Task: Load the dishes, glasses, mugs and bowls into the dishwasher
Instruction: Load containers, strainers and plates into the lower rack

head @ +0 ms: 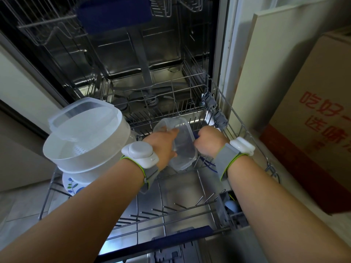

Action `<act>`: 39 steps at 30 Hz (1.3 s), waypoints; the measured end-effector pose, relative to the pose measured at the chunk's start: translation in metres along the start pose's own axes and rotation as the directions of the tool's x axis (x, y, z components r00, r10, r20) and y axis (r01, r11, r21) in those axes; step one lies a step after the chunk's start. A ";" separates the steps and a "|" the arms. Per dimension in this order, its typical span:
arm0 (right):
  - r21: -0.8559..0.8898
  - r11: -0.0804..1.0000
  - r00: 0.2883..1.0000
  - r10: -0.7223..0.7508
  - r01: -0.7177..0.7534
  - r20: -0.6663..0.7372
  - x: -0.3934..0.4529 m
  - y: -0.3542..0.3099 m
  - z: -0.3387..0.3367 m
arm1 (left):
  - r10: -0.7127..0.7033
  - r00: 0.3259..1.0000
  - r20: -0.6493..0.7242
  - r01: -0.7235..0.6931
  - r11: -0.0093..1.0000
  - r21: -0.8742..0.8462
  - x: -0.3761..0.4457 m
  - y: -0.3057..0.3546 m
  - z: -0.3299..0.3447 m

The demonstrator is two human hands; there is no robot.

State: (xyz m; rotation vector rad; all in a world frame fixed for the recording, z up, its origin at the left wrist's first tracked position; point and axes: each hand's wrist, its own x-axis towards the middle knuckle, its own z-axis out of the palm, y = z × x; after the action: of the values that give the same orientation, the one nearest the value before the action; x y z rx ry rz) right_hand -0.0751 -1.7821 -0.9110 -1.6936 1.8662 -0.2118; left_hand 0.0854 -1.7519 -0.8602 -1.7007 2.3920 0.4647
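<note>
Fingers (173,132) of my left hand (161,147) curl round the clear plastic container (183,147), tilted over the lower rack (245,133); my right hand (208,143) is fisted at its far edge, grip unclear. Seating step: next, ease it down between tines.

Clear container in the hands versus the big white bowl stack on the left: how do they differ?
The clear container is see-through, oblong, tipped on edge and gripped by the left hand; the white bowl stack is cloudy, round, bigger, upright and untouched. Both sit over the lower rack.
</note>
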 end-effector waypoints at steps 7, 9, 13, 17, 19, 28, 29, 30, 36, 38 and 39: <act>-0.017 1.000 1.000 -0.004 0.004 0.011 0.000 0.002 0.000 | -0.001 0.999 -0.033 0.002 0.999 0.034 -0.001 0.003 0.001; -0.028 1.000 1.000 0.001 -0.002 -0.024 0.002 0.004 0.000 | -0.001 0.999 -0.039 0.002 1.000 0.031 -0.001 0.004 0.001; 0.010 1.000 0.998 -0.010 0.011 -0.059 0.000 0.000 -0.003 | -0.029 0.999 -0.033 0.029 0.999 0.013 -0.002 0.001 -0.003; 0.027 0.999 0.991 -0.034 0.038 -0.128 0.000 -0.006 -0.005 | -0.018 0.998 -0.060 0.018 1.000 -0.005 -0.003 0.001 -0.013; 0.029 0.999 0.989 -0.038 0.042 -0.143 0.002 -0.006 -0.003 | -0.014 0.998 -0.064 0.013 1.000 -0.013 -0.002 0.002 -0.016; 0.000 1.000 0.995 0.001 -0.001 -0.103 0.010 0.006 0.001 | 0.026 0.996 -0.087 -0.028 0.999 -0.020 -0.001 0.005 -0.008; 0.010 1.000 0.996 0.007 -0.006 -0.090 0.010 0.007 0.000 | 0.024 0.996 -0.084 -0.025 1.000 -0.017 -0.001 0.005 -0.006; 0.018 1.000 0.997 0.011 -0.009 -0.078 0.009 0.008 -0.001 | 0.016 0.996 -0.082 -0.017 1.000 -0.016 -0.002 0.004 -0.004; 0.132 0.991 0.986 0.002 0.020 -0.166 0.004 0.004 -0.007 | -0.037 0.998 -0.051 0.031 0.992 -0.121 -0.003 0.002 -0.002; 0.149 0.988 0.979 -0.008 0.039 -0.204 0.003 0.003 -0.009 | -0.028 0.996 -0.081 0.017 0.990 -0.138 -0.004 0.003 -0.005; 0.149 0.988 0.976 -0.015 0.048 -0.216 0.002 0.003 -0.010 | -0.020 0.995 -0.101 0.006 0.990 -0.141 -0.005 0.004 -0.007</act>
State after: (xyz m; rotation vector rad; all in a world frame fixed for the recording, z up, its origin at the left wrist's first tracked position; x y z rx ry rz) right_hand -0.0828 -1.7865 -0.9054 -1.6490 1.9213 -0.5576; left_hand 0.0841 -1.7486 -0.8513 -1.8400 2.4707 0.5692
